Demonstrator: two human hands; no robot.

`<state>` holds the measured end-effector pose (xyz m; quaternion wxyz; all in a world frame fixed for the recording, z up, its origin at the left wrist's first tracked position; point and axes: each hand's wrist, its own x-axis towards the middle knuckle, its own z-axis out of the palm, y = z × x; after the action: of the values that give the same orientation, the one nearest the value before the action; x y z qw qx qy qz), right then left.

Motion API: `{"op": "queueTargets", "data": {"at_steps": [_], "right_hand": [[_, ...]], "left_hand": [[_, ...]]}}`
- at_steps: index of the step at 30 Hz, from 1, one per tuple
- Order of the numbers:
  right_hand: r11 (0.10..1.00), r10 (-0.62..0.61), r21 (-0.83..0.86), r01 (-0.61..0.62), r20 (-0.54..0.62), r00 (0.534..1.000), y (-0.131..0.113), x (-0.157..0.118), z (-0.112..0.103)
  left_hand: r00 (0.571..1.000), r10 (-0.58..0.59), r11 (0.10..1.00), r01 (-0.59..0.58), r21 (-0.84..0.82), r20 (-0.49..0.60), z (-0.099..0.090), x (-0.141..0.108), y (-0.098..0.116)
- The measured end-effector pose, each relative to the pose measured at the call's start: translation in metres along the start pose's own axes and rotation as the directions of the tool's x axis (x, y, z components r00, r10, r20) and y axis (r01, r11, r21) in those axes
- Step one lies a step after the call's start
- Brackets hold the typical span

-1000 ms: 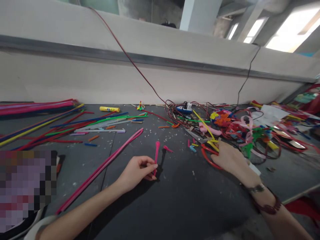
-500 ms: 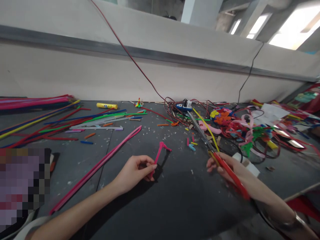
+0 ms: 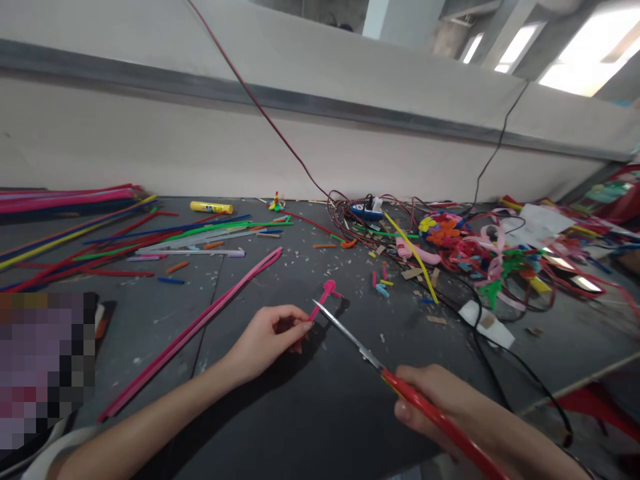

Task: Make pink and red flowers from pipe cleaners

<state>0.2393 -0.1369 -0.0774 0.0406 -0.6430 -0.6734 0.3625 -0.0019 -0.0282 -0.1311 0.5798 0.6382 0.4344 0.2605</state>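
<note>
Between thumb and fingers, my left hand (image 3: 280,337) pinches a short pink pipe cleaner (image 3: 327,288) that is bent over at its top. In my right hand (image 3: 430,400) is a pair of scissors (image 3: 373,360) with red handles. Its blades look nearly closed and point up and left, the tip at or very near the pink pipe cleaner's stem; whether it touches I cannot tell. Left of my left hand, long pink pipe cleaners (image 3: 200,320) lie diagonally on the dark table (image 3: 320,427).
Coloured pipe cleaners (image 3: 165,240) and a yellow glue stick (image 3: 211,207) lie at the back left. A blue power strip (image 3: 367,211) sits among cables near the wall. Pipe-cleaner flowers and ribbons (image 3: 495,253) are heaped at the right. A pixelated object (image 3: 40,367) stands at the left edge.
My right hand has brought the scissors down and left, from the back right to the pink pipe cleaner. My left hand has stayed almost in place, still pinching it.
</note>
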Motion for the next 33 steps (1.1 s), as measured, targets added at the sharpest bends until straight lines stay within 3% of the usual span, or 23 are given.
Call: {"op": "queueTargets", "data": {"at_steps": [4,10,16,22,33], "right_hand": [[0.996,-0.048,-0.070,0.056,0.100,0.994,0.006,0.014,0.013],[0.993,-0.073,-0.080,0.082,0.108,0.991,0.008,0.020,0.015],[0.998,-0.039,-0.052,0.044,0.090,0.995,0.004,0.017,0.011],[0.996,0.012,0.083,-0.024,0.138,0.990,0.002,0.021,0.013],[0.993,-0.037,0.110,0.034,0.024,0.999,0.000,0.021,0.023]], "left_hand": [[1.000,0.007,0.999,-0.008,0.041,0.022,0.000,-0.001,0.001],[0.999,0.018,0.998,-0.020,0.062,0.026,0.001,-0.002,-0.001],[1.000,0.014,0.997,-0.015,0.070,0.025,0.001,-0.002,0.003],[0.999,0.020,0.997,-0.023,0.073,0.036,0.001,-0.001,0.001],[0.999,0.000,0.993,-0.005,0.121,0.039,0.006,-0.003,0.003]]}}
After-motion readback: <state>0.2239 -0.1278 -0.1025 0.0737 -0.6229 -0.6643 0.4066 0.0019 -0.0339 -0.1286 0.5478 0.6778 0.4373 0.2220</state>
